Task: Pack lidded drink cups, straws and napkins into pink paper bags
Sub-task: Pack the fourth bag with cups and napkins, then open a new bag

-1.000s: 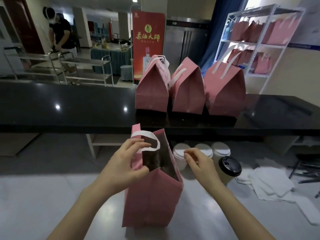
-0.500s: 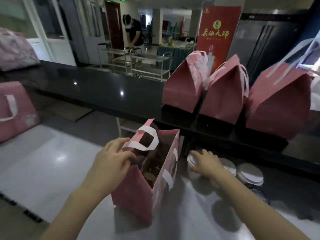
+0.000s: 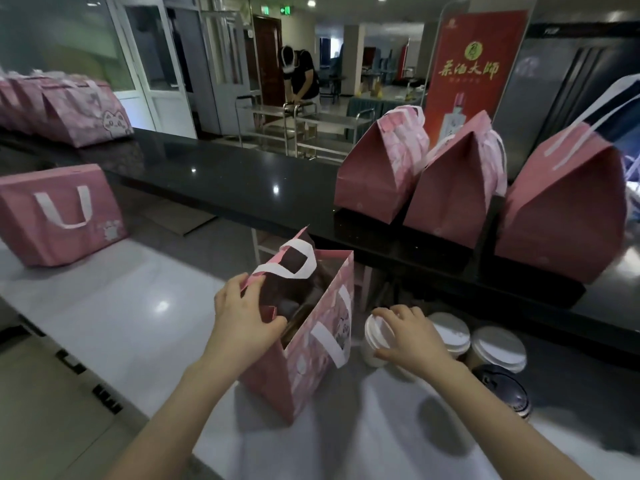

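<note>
Left hand (image 3: 242,327): pinches the near rim of the open bag (image 3: 311,368), thumb inside, keeping the mouth spread; same hold as a second ago.
Right hand (image 3: 412,341): has dropped from mid-air by the bag mouth onto the white-lidded cup (image 3: 375,336) just right of the bag; fingers curl over the lid, thumb at its near edge.
Reading: I judge the cup pickup is started. The cup is still on the pale counter (image 3: 138,306), not lifted.
Nearby: two more white lids (image 3: 450,329) and a black-lidded cup (image 3: 502,389) at lower right.
Beyond: packed bags (image 3: 377,178) on the dark counter (image 3: 225,174), upper right.
Hidden: the bag interior is dark, so I cannot tell what it holds. The cup body is mostly behind the bag and hand. I see no straws or napkins.
</note>
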Motion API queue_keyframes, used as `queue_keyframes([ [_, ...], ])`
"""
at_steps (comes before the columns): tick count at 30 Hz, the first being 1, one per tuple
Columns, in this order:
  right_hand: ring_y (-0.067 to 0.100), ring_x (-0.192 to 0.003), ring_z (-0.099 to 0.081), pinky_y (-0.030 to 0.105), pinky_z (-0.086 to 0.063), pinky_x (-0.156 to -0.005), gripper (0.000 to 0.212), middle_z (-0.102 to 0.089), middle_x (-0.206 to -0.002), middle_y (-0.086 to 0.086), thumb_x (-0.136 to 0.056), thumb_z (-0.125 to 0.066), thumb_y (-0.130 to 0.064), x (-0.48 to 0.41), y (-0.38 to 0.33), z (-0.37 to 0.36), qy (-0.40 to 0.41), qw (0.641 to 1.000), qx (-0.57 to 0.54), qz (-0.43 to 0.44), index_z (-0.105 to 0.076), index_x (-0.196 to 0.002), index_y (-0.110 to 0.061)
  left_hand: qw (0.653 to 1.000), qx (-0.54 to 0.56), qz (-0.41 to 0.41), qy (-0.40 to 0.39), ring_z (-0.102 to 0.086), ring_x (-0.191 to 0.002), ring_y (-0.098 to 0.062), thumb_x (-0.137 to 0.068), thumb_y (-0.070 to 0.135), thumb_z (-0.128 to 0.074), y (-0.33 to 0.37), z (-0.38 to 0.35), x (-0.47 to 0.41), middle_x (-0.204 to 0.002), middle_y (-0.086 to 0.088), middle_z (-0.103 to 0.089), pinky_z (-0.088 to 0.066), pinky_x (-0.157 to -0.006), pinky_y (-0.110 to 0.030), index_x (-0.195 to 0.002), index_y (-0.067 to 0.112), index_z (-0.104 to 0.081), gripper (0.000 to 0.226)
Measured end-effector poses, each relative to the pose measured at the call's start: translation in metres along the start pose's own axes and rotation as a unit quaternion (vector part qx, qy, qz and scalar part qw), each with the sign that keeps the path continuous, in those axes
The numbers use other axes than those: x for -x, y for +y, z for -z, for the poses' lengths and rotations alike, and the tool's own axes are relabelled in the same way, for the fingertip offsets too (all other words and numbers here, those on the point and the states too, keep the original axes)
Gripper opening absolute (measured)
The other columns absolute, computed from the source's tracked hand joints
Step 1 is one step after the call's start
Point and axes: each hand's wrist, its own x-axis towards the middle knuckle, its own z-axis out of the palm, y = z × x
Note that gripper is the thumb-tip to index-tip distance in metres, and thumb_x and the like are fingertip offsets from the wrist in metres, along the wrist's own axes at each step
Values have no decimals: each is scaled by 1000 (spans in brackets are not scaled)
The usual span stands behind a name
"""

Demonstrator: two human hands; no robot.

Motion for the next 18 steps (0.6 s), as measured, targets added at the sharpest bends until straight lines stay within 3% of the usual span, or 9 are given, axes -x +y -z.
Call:
queue_keyframes([
  [7,17,-122,-34,33,-37,-103,75,-41,-137,-7,-71,-73,-51,44,-9,60,81,993,-89,-20,-38,-137,-42,996,-26,-57,-56,-26,-130,-22,-74,23,-71,-16,13,-25,-142,1,-28,-36,-108,-37,-149,18,-25,89],
  [13,18,-121,-33,27,-32,-100,71,-42,-136,-6,-72,-75,-43,68,-31,116,148,986,-74,16,-43,-135,-39,991,-16,-101,-87,-22,-134,-21,-73,19,-73,-16,11,-44,-145,4,-26,-37,-110,-42,-149,22,-23,91],
  [18,19,-119,-35,32,-39,-96,69,-43,-133,-6,-70,-74,-43,71,-49,143,184,980,-61,45,-45,-133,-39,988,1,-126,-92,-24,-132,-22,-70,17,-73,-19,8,-55,-144,6,-26,-40,-108,-41,-148,23,-25,91],
])
